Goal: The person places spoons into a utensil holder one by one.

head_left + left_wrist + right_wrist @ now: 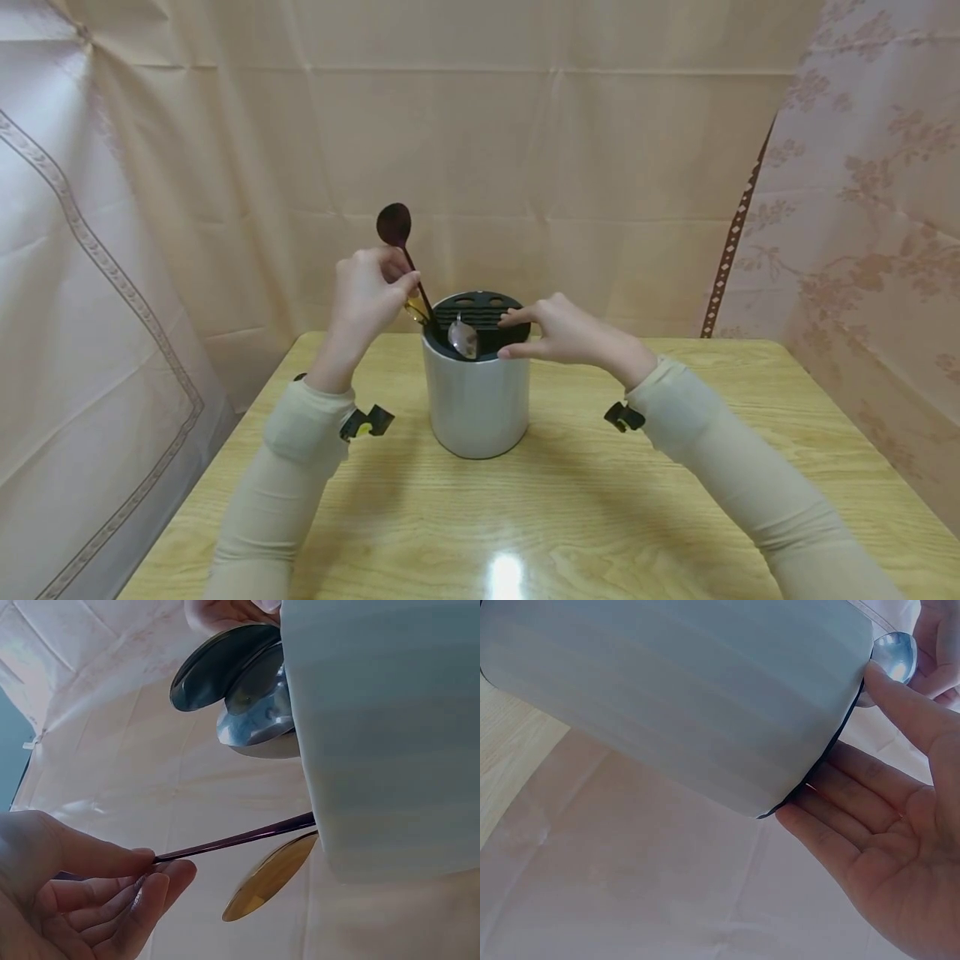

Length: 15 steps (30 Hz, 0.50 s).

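In the head view, my left hand [367, 287] pinches the thin handle of a dark purple spoon [393, 225], bowl uppermost, its lower end at the left rim of a white utensil holder [480, 408]. The left wrist view shows thumb and fingertips on that handle. Beside it a gold spoon [270, 877] sticks out of the holder. A silver spoon [463, 339] stands bowl up nearer the front, with a dark spoon bowl [217, 671] next to it in the left wrist view. My right hand [566, 333] rests at the holder's right rim, fingers extended and thumb at the front edge.
The holder has a black slotted insert [480, 304] and stands on a light wooden table [600, 517]. Beige cloth [525, 150] hangs behind it, with patterned cloth [877, 208] on the right. Each wrist wears a small black camera mount [367, 422].
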Motion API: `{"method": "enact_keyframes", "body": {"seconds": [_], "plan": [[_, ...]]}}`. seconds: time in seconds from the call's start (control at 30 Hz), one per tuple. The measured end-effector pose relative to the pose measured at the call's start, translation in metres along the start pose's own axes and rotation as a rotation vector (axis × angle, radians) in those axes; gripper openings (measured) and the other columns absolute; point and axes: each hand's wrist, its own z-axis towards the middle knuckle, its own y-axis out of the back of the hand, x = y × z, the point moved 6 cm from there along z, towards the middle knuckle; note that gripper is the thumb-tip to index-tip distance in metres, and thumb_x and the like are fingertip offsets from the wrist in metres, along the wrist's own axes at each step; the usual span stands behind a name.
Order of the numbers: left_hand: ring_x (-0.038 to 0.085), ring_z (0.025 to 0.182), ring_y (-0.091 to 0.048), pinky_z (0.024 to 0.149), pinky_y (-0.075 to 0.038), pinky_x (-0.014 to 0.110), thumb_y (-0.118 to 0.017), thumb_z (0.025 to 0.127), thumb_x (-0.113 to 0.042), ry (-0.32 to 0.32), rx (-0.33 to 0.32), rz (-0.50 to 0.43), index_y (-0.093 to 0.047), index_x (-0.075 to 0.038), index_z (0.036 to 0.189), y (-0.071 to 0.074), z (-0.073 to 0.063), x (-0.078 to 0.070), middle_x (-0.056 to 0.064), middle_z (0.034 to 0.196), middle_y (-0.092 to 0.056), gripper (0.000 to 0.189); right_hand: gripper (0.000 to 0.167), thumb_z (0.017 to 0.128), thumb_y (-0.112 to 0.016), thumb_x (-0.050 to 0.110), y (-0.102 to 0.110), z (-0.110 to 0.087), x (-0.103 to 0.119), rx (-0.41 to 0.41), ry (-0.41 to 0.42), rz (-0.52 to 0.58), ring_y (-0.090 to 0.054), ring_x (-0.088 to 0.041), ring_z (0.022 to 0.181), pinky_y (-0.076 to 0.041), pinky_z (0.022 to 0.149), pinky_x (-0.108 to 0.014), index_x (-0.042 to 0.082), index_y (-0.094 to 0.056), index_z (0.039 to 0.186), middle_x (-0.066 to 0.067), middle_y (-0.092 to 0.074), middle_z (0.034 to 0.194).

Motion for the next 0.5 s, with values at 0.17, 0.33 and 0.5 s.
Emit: {"method": "enact_keyframes", "body": {"seconds": [0.17,0.33,0.5], "plan": [[0.022,0.067,-0.065,0.054,-0.05,0.028,-0.064,0.09,-0.017,-0.005,0.003,0.014,-0.067,-0.007,0.086,-0.0017,-0.0004,-0.0002,0.009,0.078,-0.07,0.011,0.055,0.084,-0.07,0.041,-0.0002,0.0007,-0.0002,-0.013,0.007,-0.004,-0.018,-0.006,0.043,-0.029,0.047,-0.024,0.004,-0.062,0.125,-0.012,-0.064,0.124],[0.021,0.065,-0.065,0.054,-0.05,0.027,-0.067,0.088,-0.017,-0.034,-0.009,0.031,-0.069,-0.006,0.083,-0.0018,-0.0008,-0.0039,0.009,0.077,-0.071,0.013,0.055,0.084,-0.07,0.04,-0.0003,0.0009,0.0001,-0.012,0.002,-0.004,-0.018,-0.006,0.044,-0.029,0.048,-0.024,0.004,-0.062,0.125,-0.012,-0.064,0.124],[0.021,0.066,-0.066,0.057,-0.052,0.03,-0.069,0.085,-0.016,-0.059,-0.003,0.042,-0.072,-0.005,0.082,-0.0039,-0.0003,-0.0059,0.009,0.078,-0.072,0.012,0.055,0.084,-0.069,0.04,-0.0002,0.0009,0.0008,-0.009,0.005,-0.01,-0.018,-0.006,0.043,-0.03,0.048,-0.023,0.004,-0.062,0.125,-0.013,-0.063,0.124]]}}
